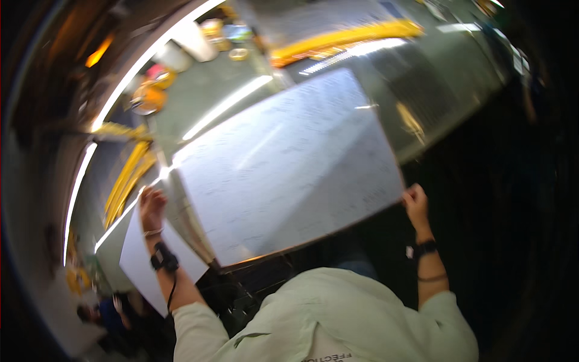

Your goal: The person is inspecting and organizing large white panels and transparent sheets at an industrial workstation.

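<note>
A large pale sheet (289, 169) with rows of faint dark marks lies tilted before me, its near edge brownish. At its near right corner my right hand (415, 202) pinches the edge between thumb and fingers. My left hand (152, 208) is off to the left, its fingers curled at the far corner of a plain white sheet (161, 256). That sheet hangs down beside my left forearm. Motion blur softens the left fingertips and the marks on the large sheet.
Beyond the sheet runs a greenish table (211, 84). On it are a yellow-edged frame (347, 42), an orange tub (149, 98), a white container (196, 42) and a roll of tape (238, 54). Yellow bars (128, 178) lie at left. Another person (108, 314) is at lower left.
</note>
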Demonstrator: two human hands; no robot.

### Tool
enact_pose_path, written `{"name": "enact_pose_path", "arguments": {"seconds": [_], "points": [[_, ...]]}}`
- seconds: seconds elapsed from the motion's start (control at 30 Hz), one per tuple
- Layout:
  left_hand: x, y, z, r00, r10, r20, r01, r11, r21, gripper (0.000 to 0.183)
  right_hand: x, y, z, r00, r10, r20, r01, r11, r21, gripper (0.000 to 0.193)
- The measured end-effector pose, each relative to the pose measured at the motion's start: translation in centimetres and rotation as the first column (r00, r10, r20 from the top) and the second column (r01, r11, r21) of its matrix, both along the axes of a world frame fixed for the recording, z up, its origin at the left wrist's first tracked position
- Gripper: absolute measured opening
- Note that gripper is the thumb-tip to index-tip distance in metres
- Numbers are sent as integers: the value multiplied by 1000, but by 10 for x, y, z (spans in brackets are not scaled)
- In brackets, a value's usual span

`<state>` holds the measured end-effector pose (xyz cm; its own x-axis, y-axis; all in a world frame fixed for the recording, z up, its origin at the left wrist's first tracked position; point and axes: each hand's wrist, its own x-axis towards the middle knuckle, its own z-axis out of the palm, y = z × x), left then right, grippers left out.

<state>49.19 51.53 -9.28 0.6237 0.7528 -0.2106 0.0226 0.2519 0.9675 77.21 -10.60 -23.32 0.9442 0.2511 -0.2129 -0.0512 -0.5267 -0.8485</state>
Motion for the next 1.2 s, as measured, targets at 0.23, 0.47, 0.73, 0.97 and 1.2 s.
{"name": "enact_pose_path", "arguments": {"seconds": [0.23,0.47,0.73,0.97,1.2], "points": [[35,16,-92,811,273,-518,65,837,543,15,-34,-26,24,992,-50,-115,54,998,35,14],[63,3,-93,580,459,-673,88,786,612,35,-40,-32,21,980,-78,-184,79,997,-1,13],[70,14,-84,308,306,-901,579,691,433,58,-50,-32,24,977,-106,-188,100,994,-41,12],[106,3,-93,261,481,-837,691,513,510,50,-11,-58,22,994,14,-109,-49,946,-322,17],[77,5,-130,393,618,-681,620,369,692,47,90,172,49,578,658,482,-213,692,-689,43]]}}
